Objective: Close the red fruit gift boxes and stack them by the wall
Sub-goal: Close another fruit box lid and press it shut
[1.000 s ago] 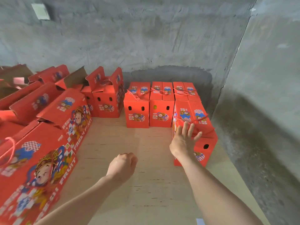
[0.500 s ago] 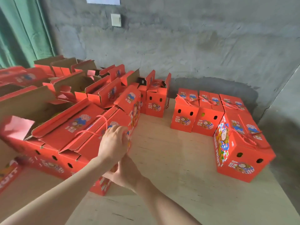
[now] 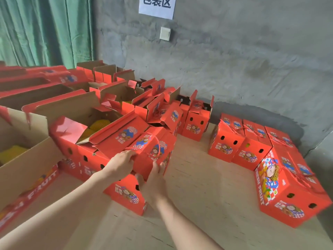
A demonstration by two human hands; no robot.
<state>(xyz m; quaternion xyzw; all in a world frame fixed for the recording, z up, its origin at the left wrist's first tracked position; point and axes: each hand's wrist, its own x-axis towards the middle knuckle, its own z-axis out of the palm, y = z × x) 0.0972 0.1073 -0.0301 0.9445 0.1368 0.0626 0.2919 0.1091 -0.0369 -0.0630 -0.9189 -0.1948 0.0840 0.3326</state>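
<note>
A closed red fruit gift box point(image 3: 149, 152) with a cartoon print and a red rope handle lies in front of me on the wooden surface. My left hand point(image 3: 122, 162) grips its near top edge, fingers curled over the edge. My right hand point(image 3: 153, 179) presses flat against its near end, fingers straight. Closed red boxes point(image 3: 241, 147) stand in a row by the grey wall at the right, and one more closed box point(image 3: 292, 188) lies in front of them. Open boxes point(image 3: 100, 123) with raised flaps and yellow fruit inside crowd the left.
A wooden board point(image 3: 207, 195) forms the work surface. The grey concrete wall point(image 3: 234, 60) carries a white sign point(image 3: 156, 6) and a switch plate point(image 3: 164, 33). A green curtain point(image 3: 45, 29) hangs at the back left. Large brown-lined cartons point(image 3: 23, 159) stand at the near left.
My view has swung left from the closed boxes in the corner to the open ones. Both hands left the corner box and now hold a box in the middle.
</note>
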